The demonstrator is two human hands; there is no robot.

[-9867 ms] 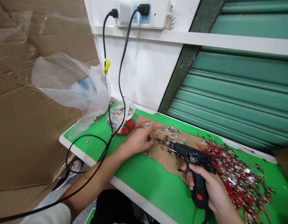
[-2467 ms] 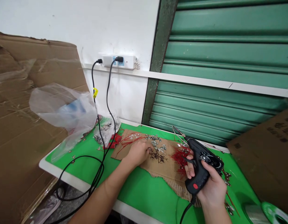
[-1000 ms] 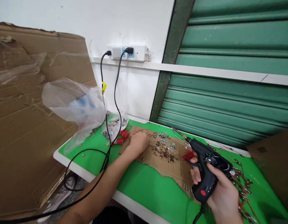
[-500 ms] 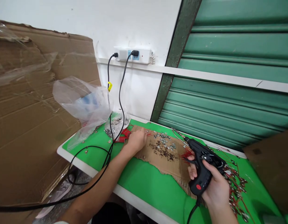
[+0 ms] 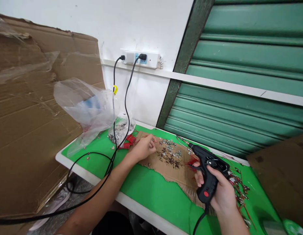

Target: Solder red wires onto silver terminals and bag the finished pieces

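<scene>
My right hand (image 5: 221, 192) is wrapped round the grip of a black soldering gun (image 5: 210, 166) with a red button at its base. The gun's metal tip and thin feed tube point up and left, over the far side of the table. My left hand (image 5: 145, 147) is closed in a pinch above the left end of a torn cardboard sheet (image 5: 163, 176); a thin red wire (image 5: 155, 142) shows at its fingertips. Right of that hand, small silver metal pieces (image 5: 170, 145) and many small dark pieces (image 5: 169, 159) are spread on the cardboard. Red wires (image 5: 192, 160) lie in a bunch beside the gun.
Bundles of red wire (image 5: 128, 143) and a clear bag of metal parts (image 5: 120, 129) lie left. Wired metal pieces (image 5: 239, 189) are heaped at right. Black cables (image 5: 126, 98) hang from a wall socket strip (image 5: 141, 58). Large cardboard (image 5: 43, 114) stands left, beside a plastic bag (image 5: 85, 111).
My left hand has turned slightly, so its pinched fingertips now show near the small parts. The right hand still holds the soldering gun, and the view has shifted a little.
</scene>
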